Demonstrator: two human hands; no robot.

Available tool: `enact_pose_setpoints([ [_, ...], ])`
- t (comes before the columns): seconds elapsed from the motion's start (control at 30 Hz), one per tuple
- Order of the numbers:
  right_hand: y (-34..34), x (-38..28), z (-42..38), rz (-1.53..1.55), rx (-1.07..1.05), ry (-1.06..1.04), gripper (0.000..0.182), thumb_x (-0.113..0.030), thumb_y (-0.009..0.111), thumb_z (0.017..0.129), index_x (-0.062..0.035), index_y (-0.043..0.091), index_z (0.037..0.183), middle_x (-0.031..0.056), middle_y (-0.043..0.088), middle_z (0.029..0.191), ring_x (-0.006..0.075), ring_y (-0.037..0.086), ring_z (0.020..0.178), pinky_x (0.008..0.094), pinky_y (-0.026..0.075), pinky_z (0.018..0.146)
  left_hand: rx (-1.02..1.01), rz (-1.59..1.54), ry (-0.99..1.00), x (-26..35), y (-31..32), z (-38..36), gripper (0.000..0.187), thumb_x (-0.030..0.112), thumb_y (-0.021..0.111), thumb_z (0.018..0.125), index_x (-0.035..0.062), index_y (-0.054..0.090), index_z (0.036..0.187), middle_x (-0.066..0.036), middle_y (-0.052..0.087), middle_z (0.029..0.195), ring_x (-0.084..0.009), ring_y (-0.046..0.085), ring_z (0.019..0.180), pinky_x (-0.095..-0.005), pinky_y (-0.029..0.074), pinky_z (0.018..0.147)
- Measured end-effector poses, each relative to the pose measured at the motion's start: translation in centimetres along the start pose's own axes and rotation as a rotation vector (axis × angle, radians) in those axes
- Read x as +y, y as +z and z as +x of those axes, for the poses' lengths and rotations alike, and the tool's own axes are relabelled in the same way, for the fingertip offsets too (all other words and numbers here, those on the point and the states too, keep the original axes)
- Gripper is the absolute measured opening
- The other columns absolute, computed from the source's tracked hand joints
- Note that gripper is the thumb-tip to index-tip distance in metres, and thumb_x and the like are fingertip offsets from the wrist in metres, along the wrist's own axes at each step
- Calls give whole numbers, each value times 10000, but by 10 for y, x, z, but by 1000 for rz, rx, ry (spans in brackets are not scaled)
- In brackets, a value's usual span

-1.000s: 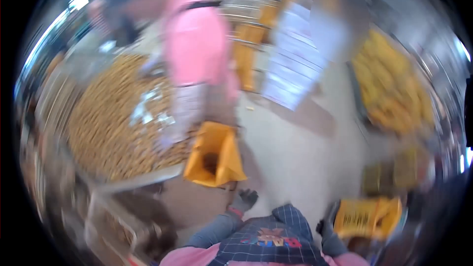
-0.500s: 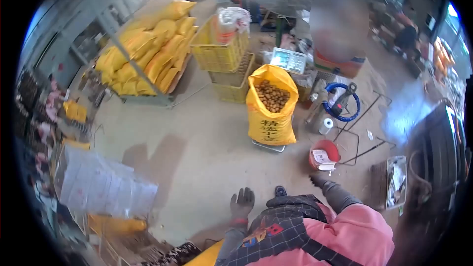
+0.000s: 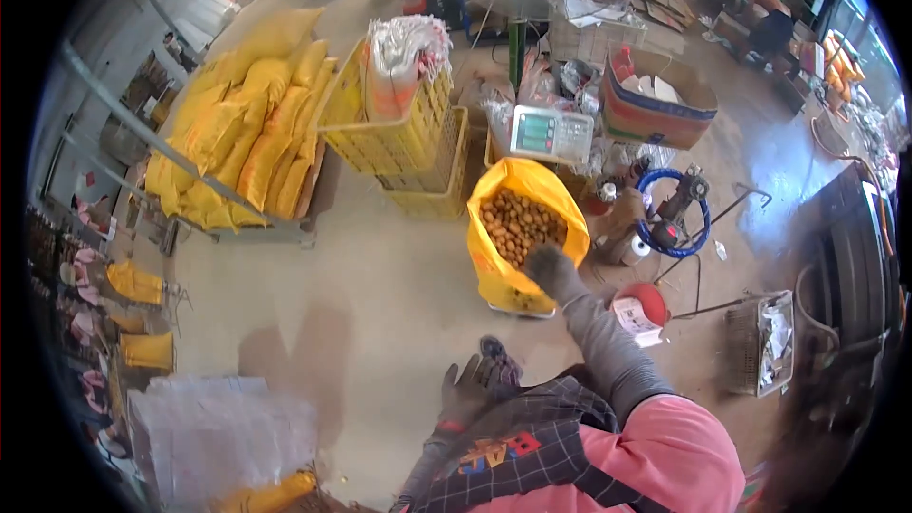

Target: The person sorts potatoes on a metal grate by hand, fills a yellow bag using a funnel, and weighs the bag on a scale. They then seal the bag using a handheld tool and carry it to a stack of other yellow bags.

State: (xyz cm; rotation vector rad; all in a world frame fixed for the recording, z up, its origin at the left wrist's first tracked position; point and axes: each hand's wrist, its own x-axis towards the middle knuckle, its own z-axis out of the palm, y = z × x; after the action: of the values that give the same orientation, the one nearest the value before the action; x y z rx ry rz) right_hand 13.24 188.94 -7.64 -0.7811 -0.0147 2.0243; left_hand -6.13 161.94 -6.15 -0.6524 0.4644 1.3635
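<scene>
A yellow sack (image 3: 503,275) full of small round brown items (image 3: 518,223) stands with its mouth wide open on a low metal base. My right hand (image 3: 551,271), in a dark glove, is at the sack's near right rim; its fingers point toward the contents and are not clear enough to tell what they do. My left hand (image 3: 467,389), also gloved, is low in front of my checked apron with its fingers spread and nothing in it. Behind the sack is a scale (image 3: 551,135) with a green display.
Yellow crates (image 3: 389,138) are stacked behind the sack on the left, near a pile of full yellow sacks (image 3: 247,123). At right are a red bucket (image 3: 646,304), a blue ring (image 3: 673,214), a cardboard box (image 3: 655,104) and a grey basket (image 3: 760,347).
My right hand has reached forward from beside the red bucket to the sack's rim. The sack appears closer. My left hand stays low, its fingers still spread.
</scene>
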Motion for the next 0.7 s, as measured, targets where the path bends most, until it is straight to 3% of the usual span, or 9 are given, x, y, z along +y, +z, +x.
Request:
enact_pose_setpoints([
  [0.07, -23, 23, 57, 108, -131, 104, 262, -335, 570, 877, -202, 514, 658, 16, 507, 676, 236, 525, 719, 404, 492, 785, -39, 167, -12, 14, 62, 23, 637, 430, 454, 944, -1, 352, 1401, -219, 370, 1435, -337, 325, 1358, -495, 291, 1125],
  [0.17, -51, 25, 123, 211, -392, 221, 189, -355, 571, 874, -191, 578, 781, 8, 572, 774, 246, 550, 779, 414, 487, 812, -78, 349, -58, 28, 136, 72, 648, 459, 492, 921, -21, 423, 1350, -229, 420, 1395, -356, 391, 1307, -496, 304, 1127],
  [0.23, -10, 16, 116, 22, 280, -101, 240, -355, 543, 904, -150, 597, 1018, 33, 625, 972, 257, 586, 893, 398, 489, 822, -83, 412, -138, 33, 174, 108, 648, 493, 524, 900, -49, 532, 1255, -236, 494, 1341, -370, 460, 1253, -466, 325, 1125],
  [0.27, -14, 8, 120, 23, 367, -143, 378, -356, 505, 935, -115, 522, 1225, 84, 601, 1184, 280, 588, 1044, 401, 494, 878, -77, 418, -137, 34, 183, 130, 648, 493, 524, 900, -49, 532, 1255, -236, 494, 1341, -370, 460, 1253, -466, 325, 1125],
  [0.4, -85, -10, 174, -164, 386, -187, 409, -390, 483, 951, -116, 518, 1253, 112, 599, 1215, 284, 578, 1102, 403, 481, 956, -99, 346, -294, 17, 192, 228, 646, 502, 537, 889, -72, 572, 1186, -241, 495, 1326, -371, 433, 1270, -482, 344, 1100],
  [0.47, -107, -19, 202, -330, 453, -220, 427, -396, 497, 945, -113, 514, 1263, 108, 601, 1219, 285, 585, 1089, 406, 474, 978, 197, 398, -190, 3, 186, 276, 751, 488, 586, 865, -53, 385, 1345, -201, 314, 1465, -350, 363, 1325, -489, 387, 1032],
  [0.53, -114, -33, 206, -353, 480, 40, 465, -410, 544, 914, -106, 524, 1264, 108, 606, 1206, 269, 593, 1068, 399, 488, 952, 258, 491, -198, 2, 166, 316, 756, 564, 549, 858, 49, 355, 1376, -143, 318, 1426, -322, 409, 1222, -495, 389, 996],
  [0.6, -116, -31, 214, -446, 447, 117, 486, -438, 568, 884, -111, 555, 1243, 113, 605, 1204, 263, 581, 1087, 396, 479, 956, 244, 599, -130, 0, 156, 341, 947, 681, 492, 817, 136, 142, 1508, -136, 197, 1536, -374, 232, 1390, -587, 257, 1090],
  [0.7, -95, -6, 225, -724, 412, 203, 520, -481, 605, 840, -119, 601, 1212, 121, 605, 1200, 256, 562, 1115, 391, 466, 963, 455, 509, -230, 5, 141, 390, 869, 742, 410, 819, 196, 270, 1481, -114, 308, 1503, -345, 288, 1378, -559, 238, 1111],
])
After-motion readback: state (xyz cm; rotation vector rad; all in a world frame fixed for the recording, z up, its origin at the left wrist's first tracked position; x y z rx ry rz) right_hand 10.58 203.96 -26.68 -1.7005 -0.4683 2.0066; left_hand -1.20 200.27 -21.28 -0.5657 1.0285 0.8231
